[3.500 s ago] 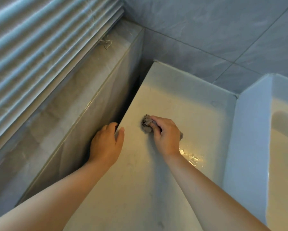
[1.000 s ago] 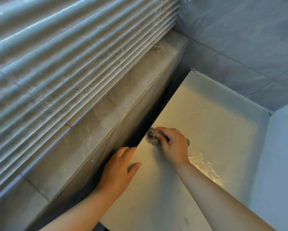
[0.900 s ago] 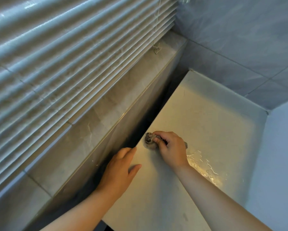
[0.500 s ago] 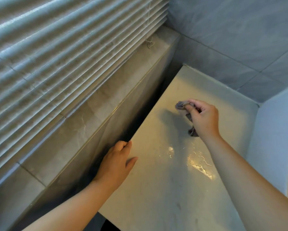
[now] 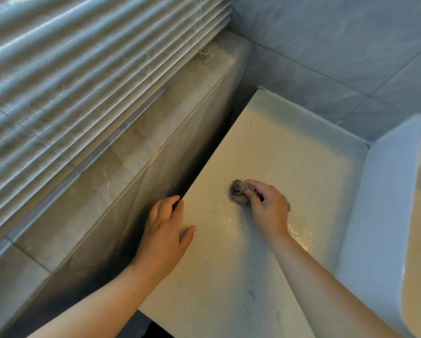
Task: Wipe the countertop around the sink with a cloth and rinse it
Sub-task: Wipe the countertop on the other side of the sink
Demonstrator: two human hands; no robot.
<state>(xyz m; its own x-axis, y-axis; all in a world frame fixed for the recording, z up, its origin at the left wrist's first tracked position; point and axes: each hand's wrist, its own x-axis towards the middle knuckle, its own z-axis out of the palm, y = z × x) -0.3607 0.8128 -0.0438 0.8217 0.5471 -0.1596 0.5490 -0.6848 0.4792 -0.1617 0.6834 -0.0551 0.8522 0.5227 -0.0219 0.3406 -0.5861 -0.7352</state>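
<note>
cloth [image 5: 238, 196]: small, grey-brown and crumpled, pressed onto the countertop [image 5: 289, 147] a little left of its middle, nearer the left edge than the sink [image 5: 375, 215]. from my remote seat i read the head view as follows.

right hand [image 5: 269, 211]: knuckles up, fingers and thumb curled round the cloth and clamped on it. a wad of fabric sticks out past the fingertips toward the far left, and a small corner shows behind the heel of the hand.

left hand [image 5: 165, 232]: palm down on the countertop's left edge, fingers straight and close together, thumb spread to the right. it holds nothing. the fingertips reach the edge beside the dark gap [image 5: 192, 172] that separates the countertop from the tiled ledge [image 5: 121, 167].

countertop: pale, matt, with faint smudges toward the near end. thin water streaks [image 5: 294, 231] glint just behind the right wrist, and a few finer ones lie between the two hands.

sink: white, its outer wall rising above the countertop along the right side. i can see only part of the basin at the frame edge.

surroundings: slatted blinds [image 5: 70, 81] hang over the ledge at left. a knotted cord [image 5: 205, 57] dangles at their far end and touches the ledge. grey-blue wall tiles [image 5: 338, 57] close the far corner behind the countertop.
</note>
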